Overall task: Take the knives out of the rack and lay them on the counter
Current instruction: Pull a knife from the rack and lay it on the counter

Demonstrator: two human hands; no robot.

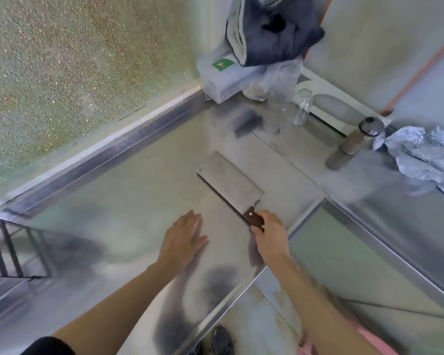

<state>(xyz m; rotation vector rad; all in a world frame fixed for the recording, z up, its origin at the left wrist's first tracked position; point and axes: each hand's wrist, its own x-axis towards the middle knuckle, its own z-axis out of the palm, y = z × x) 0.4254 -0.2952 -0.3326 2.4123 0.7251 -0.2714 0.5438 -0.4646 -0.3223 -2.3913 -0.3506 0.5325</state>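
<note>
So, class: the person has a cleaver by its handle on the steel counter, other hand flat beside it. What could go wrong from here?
1. The left hand lies flat close to the cleaver; if the blade slides or swings, it may catch those fingers.
2. The right hand and handle sit near the counter edge; a knock could send the cleaver toward the shoes below.

A kitchen: stainless-steel counter (128, 216), cleaver (228, 180), drinking glasses (299, 108).

Cleaver (228, 179) grey blade w/ red-brown riveted handle, steel-grey counter (128, 213), speckled green-gold wall (75, 60) at 10 o'clock, navy cloth (277, 29) & white box w/ green label (222, 75) at 12.
</note>
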